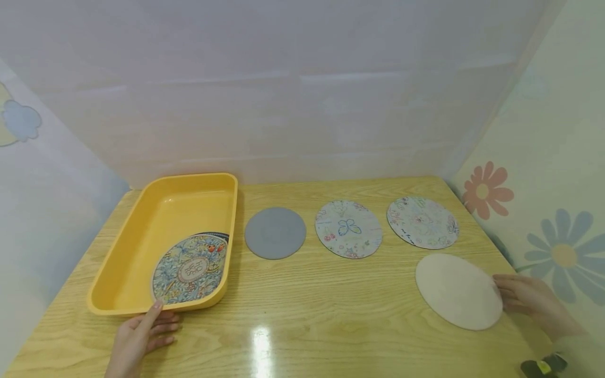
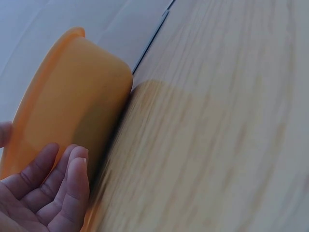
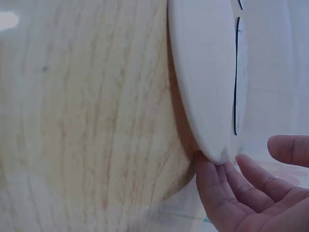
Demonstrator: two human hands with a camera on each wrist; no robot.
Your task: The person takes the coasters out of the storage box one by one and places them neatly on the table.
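Note:
My left hand (image 1: 138,335) holds the near rim of a yellow plastic tray (image 1: 184,210), thumb over the rim and fingers along the outer wall (image 2: 79,82). Inside the tray lies a round mat with a dense colorful pattern (image 1: 208,254); a dark edge shows under its far side. At the right, my right hand (image 1: 531,299) touches the edge of a plain off-white round mat (image 1: 458,291). In the right wrist view its fingertips (image 3: 205,166) are at the edge of that mat (image 3: 205,72), with the thumb (image 3: 289,147) apart from it.
Along the back of the wooden table (image 1: 321,315) lie a plain grey round mat (image 1: 275,232), a round mat with a drawn butterfly (image 1: 348,229) and another doodled round mat (image 1: 423,222). Walls (image 1: 293,105) stand behind and at both sides. A dark object (image 1: 543,366) shows at the lower right.

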